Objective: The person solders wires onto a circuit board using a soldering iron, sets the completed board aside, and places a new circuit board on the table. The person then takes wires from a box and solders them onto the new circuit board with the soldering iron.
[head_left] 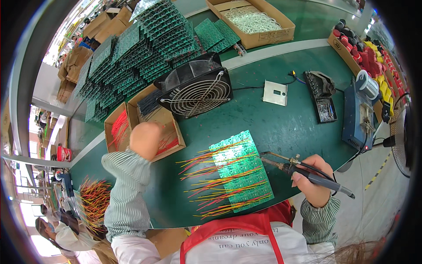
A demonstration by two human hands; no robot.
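My right hand is closed around a soldering iron, with a thin bent metal tube along its tip. The tip points left at the right edge of a green circuit board panel. Red and yellow wires stick out leftward from the panel in several rows. My left hand is over a divided cardboard box, its fingers hidden beneath the hand. Red wires lie in the box's left part; dark wires and more red ones lie in the other.
A black fan stands behind the box, before tall stacks of circuit boards. To the right are a metal plate, a black tray and a blue soldering station with a solder spool. Wired boards lie at left.
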